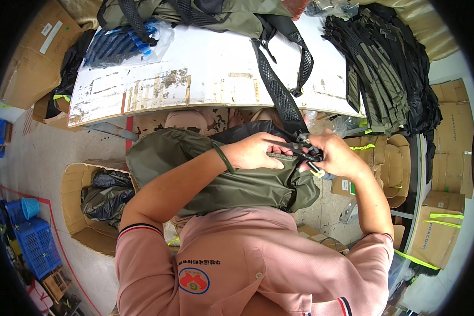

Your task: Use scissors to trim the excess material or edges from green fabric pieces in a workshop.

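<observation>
An olive-green fabric bag [216, 184] lies across my lap, with darker cloth at its far edge. My left hand [255, 151] is closed on the bag's upper edge, its fingers curled into the fabric. My right hand [333, 154] is closed round a pair of dark scissors [280, 144], whose blades point left over my left fingers. A black mesh strap [279, 97] runs from the table down to my right hand, where black webbing and buckles bunch up. The bunch partly hides the scissors' handles and my right fingertips.
Beyond my lap stands a worn white table [210, 63] with olive bags and a plastic bag of blue-black pieces [124, 47]. Stacked straps [384, 73] hang over its right end. Cardboard boxes [73, 195] stand at both sides; a blue crate [37, 247] is at far left.
</observation>
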{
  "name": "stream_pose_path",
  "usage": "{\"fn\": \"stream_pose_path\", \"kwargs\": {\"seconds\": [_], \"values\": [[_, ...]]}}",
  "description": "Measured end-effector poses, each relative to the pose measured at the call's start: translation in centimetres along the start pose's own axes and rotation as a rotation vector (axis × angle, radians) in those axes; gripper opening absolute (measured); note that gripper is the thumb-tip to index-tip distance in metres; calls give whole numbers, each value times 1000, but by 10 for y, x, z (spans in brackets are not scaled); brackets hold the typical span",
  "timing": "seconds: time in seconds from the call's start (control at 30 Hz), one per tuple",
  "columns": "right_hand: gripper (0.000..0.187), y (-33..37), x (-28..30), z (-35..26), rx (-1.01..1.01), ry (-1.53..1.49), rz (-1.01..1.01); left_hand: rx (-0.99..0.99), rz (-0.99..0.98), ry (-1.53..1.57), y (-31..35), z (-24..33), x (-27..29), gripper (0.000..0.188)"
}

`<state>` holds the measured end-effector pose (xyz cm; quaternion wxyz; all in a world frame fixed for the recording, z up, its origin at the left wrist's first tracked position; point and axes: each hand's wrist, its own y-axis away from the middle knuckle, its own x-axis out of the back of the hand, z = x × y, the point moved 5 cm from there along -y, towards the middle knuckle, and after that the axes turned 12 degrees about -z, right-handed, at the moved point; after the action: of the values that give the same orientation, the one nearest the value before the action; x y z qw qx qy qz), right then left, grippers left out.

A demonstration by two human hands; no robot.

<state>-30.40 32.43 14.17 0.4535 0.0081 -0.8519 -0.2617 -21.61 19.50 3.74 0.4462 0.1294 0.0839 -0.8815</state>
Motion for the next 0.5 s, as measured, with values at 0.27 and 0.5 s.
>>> {"fn": "stream_pose_path", "kwargs": {"seconds": [0.27, 0.5], "values": [[40, 25, 23, 3, -16, 260, -61, 30, 37, -126, 5, -1, 4, 35], [35, 38, 31, 12, -114, 301, -126, 44, 45, -259, 5, 8, 2, 35]]}}
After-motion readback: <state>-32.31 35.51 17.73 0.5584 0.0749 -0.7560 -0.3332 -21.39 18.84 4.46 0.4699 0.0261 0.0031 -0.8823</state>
